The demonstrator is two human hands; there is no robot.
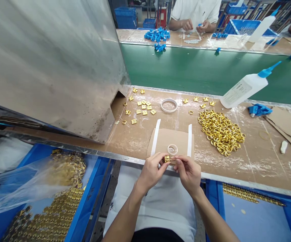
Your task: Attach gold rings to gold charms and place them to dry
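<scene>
My left hand (152, 170) pinches a small gold piece (167, 159) above the front edge of the bench. Close beside it, my right hand (189, 172) holds a thin stick (172, 159), its tip at the gold piece. Just beyond my fingers lies a small clear round dish (172, 149) on a cardboard sheet (175, 136) with white tape down both sides. A heap of gold rings (221, 131) is to the right, and several square gold pieces (143, 107) lie to the left. A white tape ring (169, 105) sits behind the cardboard.
A white bottle (245, 90) with a blue nozzle leans at the back right. A metal panel (54, 64) rises at the left. Blue trays of gold parts (67, 208) flank my lap. Beyond the green belt (175, 67), another person's hands (187, 24) work near blue clips (157, 34).
</scene>
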